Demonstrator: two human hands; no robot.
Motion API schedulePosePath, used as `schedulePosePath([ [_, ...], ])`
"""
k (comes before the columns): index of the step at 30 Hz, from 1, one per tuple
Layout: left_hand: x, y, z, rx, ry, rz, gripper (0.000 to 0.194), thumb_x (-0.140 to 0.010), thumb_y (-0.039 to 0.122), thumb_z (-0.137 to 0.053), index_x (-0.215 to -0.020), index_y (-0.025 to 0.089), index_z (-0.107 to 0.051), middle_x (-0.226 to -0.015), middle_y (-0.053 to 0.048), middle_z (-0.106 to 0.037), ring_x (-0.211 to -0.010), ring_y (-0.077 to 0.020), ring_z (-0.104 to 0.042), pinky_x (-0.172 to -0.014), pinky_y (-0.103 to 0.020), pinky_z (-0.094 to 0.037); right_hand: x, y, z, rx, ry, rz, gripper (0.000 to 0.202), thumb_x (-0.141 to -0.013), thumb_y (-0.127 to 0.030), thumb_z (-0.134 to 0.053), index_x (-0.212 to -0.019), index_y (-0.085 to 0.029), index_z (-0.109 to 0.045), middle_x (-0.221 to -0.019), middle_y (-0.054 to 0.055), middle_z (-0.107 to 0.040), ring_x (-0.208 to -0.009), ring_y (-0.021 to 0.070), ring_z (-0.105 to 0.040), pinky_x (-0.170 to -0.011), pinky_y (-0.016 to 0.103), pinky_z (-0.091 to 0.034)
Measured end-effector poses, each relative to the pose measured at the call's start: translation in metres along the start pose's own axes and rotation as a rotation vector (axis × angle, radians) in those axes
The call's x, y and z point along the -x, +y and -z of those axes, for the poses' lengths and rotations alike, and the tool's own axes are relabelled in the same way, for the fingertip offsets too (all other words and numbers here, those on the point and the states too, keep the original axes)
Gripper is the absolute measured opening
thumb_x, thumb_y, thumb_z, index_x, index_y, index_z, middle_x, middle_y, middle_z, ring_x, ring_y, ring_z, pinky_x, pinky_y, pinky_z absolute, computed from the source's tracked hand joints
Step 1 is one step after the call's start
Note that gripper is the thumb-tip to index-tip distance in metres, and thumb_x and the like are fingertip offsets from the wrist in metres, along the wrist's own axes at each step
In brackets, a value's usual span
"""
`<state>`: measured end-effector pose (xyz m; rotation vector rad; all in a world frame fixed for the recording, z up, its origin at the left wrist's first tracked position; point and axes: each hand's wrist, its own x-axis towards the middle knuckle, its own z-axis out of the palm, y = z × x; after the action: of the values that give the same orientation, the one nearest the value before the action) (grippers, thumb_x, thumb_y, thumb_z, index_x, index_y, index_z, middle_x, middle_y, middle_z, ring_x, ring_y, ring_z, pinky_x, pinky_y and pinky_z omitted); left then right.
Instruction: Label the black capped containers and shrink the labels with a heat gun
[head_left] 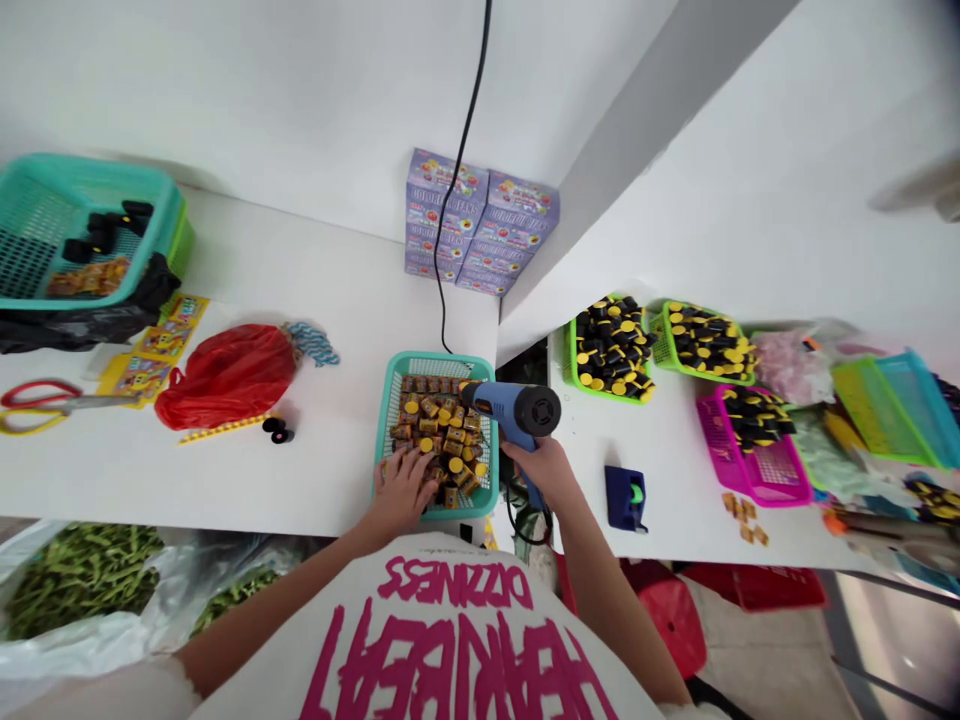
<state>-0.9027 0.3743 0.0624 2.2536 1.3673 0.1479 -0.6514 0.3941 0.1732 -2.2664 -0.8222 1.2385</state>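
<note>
A teal basket [381,440] near the table's front edge holds many small brown bottles with yellow caps [454,435]. My left hand [405,487] lies at the basket's front left, fingers spread over the bottles and touching them. My right hand [541,465] is closed round the handle of a blue heat gun [499,402] at the basket's right side. The gun's nozzle points left over the bottles. A black cord [442,215] hangs down behind the basket.
Purple boxes [480,220] are stacked behind. To the left lie a red bag [240,375], scissors [67,400] and a teal basket [161,215]. On the right stand green baskets [570,360], a pink basket [720,455] and a dark blue tape dispenser [619,500].
</note>
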Motion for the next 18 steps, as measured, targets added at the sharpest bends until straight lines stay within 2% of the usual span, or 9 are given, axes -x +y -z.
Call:
schedulePosePath([
  [4,0.002,-0.016,0.015,0.023,0.031,0.159,0.048,-0.096,0.041,-0.031,-0.138,0.024,-0.045,-0.141,-0.008,-0.049,-0.131,-0.0307,-0.035,-0.103,-0.050,-0.026,0.000,0.002,-0.005,0.001,-0.078,0.004,0.021,-0.067,-0.034,-0.067,-0.063,-0.017,-0.057,-0.041,-0.003,-0.053,-0.035,0.0110,-0.047,-0.037,0.022,-0.039],
  [7,-0.004,-0.030,0.025,0.040,0.062,0.242,0.048,-0.096,0.041,-0.030,-0.138,0.023,-0.044,-0.141,-0.011,-0.048,-0.131,-0.0322,-0.035,-0.102,-0.051,-0.027,0.001,0.011,-0.001,-0.003,-0.070,0.009,0.021,-0.067,-0.034,-0.067,-0.062,-0.018,-0.056,-0.040,-0.003,-0.052,-0.035,0.0109,-0.047,-0.037,0.021,-0.038],
  [12,-0.026,-0.044,0.041,0.060,0.148,0.299,0.049,-0.095,0.044,-0.028,-0.137,0.022,-0.043,-0.140,-0.011,-0.049,-0.131,-0.0325,-0.034,-0.101,-0.051,-0.028,0.002,0.017,0.003,-0.032,-0.008,0.022,0.025,-0.066,-0.037,-0.068,-0.057,-0.018,-0.054,-0.040,-0.002,-0.053,-0.034,0.0113,-0.047,-0.035,0.022,-0.037],
  [18,-0.040,-0.040,0.044,0.050,0.145,0.278,0.049,-0.096,0.046,-0.027,-0.136,0.023,-0.042,-0.140,-0.010,-0.049,-0.130,-0.0316,-0.034,-0.102,-0.051,-0.028,-0.017,0.011,-0.015,-0.138,-0.001,0.018,0.022,-0.069,-0.038,-0.065,-0.070,-0.017,-0.058,-0.047,-0.002,-0.057,-0.037,0.0110,-0.049,-0.039,0.023,-0.040],
])
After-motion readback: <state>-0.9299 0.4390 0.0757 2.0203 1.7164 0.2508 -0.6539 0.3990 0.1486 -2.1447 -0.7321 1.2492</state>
